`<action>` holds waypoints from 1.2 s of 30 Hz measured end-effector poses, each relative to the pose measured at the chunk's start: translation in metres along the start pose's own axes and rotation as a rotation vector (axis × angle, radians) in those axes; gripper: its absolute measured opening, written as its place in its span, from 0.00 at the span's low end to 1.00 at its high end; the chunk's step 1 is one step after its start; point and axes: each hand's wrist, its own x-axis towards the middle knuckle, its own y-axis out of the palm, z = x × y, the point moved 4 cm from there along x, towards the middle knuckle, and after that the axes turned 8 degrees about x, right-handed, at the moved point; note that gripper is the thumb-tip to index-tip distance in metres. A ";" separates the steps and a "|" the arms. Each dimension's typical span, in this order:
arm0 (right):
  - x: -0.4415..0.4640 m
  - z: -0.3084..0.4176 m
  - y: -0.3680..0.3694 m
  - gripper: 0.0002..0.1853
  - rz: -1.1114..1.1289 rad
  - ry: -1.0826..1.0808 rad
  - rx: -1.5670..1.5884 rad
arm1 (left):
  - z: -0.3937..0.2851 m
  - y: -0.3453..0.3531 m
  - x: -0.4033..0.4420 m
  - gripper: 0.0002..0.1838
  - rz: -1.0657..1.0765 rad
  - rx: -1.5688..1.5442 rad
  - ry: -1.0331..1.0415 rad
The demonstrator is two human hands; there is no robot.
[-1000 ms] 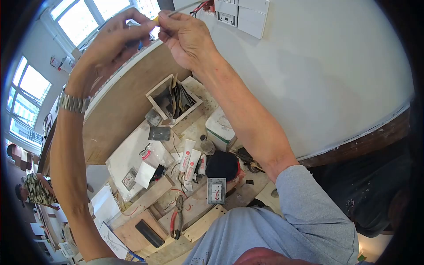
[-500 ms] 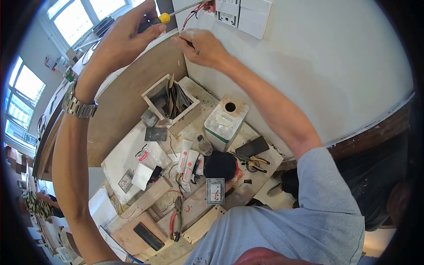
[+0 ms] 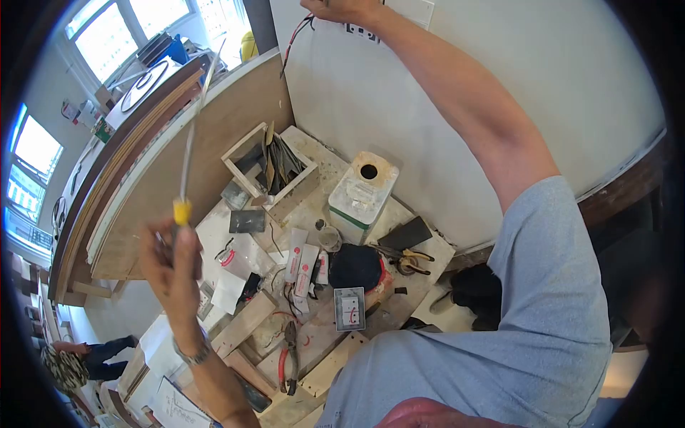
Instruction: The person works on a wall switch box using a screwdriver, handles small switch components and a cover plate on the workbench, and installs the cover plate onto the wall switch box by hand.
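Note:
My left hand point(image 3: 173, 267) is closed around the dark handle of a screwdriver point(image 3: 183, 212), which has a yellow collar and a long metal shaft pointing up. The hand is slightly blurred and hangs left of the workbench. At the top edge, my right hand point(image 3: 342, 10) is by the wall sockets point(image 3: 362, 31), partly cut off by the frame. Red and black wires point(image 3: 294, 41) hang down just left of it. Its fingers are curled, and what they hold, if anything, is hidden.
The bench holds a metal can point(image 3: 364, 191), a wooden box point(image 3: 270, 165) of thin sheets, white tubes point(image 3: 303, 269), red-handled pliers point(image 3: 288, 360), yellow-handled pliers point(image 3: 417, 255) and a grey socket box point(image 3: 349, 309). A person point(image 3: 85, 360) stands at the far left.
My left hand has come down and away from the wires with the screwdriver. My right hand has moved up to the sockets. The view has shifted slightly.

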 end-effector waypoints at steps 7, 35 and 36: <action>0.006 0.001 0.002 0.20 -0.047 -0.027 -0.118 | 0.082 -0.051 -0.128 0.12 -0.058 -0.023 -0.265; -0.016 0.026 0.012 0.15 0.042 0.182 -0.057 | 0.138 -0.062 -0.336 0.08 -0.588 -0.307 -0.493; -0.018 0.016 0.028 0.15 0.043 0.184 -0.056 | 0.142 -0.064 -0.339 0.08 -0.597 -0.293 -0.507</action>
